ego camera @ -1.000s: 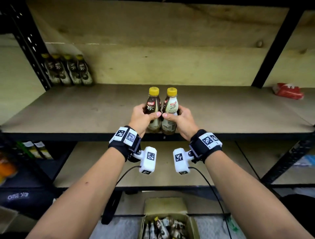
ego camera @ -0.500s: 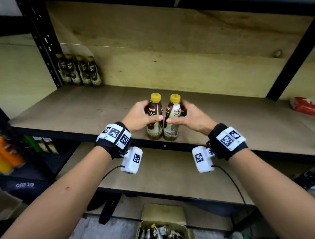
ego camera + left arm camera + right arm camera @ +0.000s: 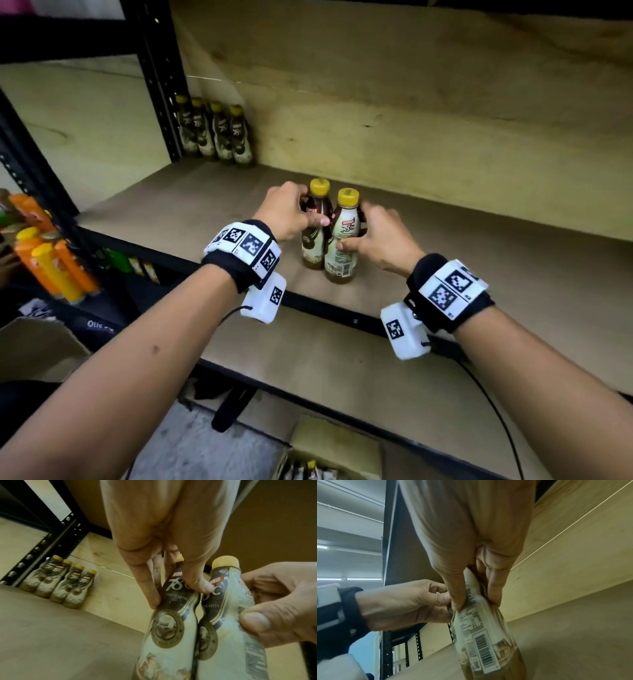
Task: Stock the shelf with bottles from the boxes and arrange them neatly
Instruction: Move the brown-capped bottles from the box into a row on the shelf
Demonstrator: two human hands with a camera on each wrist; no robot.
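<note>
Two yellow-capped coffee latte bottles stand side by side near the front edge of the wooden shelf [image 3: 479,274]. My left hand [image 3: 291,212] grips the left bottle [image 3: 313,240] at its neck and shoulder. My right hand [image 3: 376,236] grips the right bottle [image 3: 342,253] around its waist. The two bottles touch each other in the left wrist view, the left bottle [image 3: 169,635] beside the right bottle [image 3: 228,635]. The right wrist view shows the right bottle [image 3: 481,642] with its barcode side outward. Several matching bottles [image 3: 215,133] stand in a row at the shelf's back left corner.
A black upright post [image 3: 157,78] bounds the shelf on the left. Orange and yellow bottles [image 3: 51,263] stand on the neighbouring rack at the left. A cardboard box [image 3: 329,459] with more bottles sits on the floor below. A lower shelf board [image 3: 342,359] lies beneath.
Both hands have carried the two bottles from above the shelf's front edge further in over the board. My view has swung left and closer, so the back-left row looks nearer.
</note>
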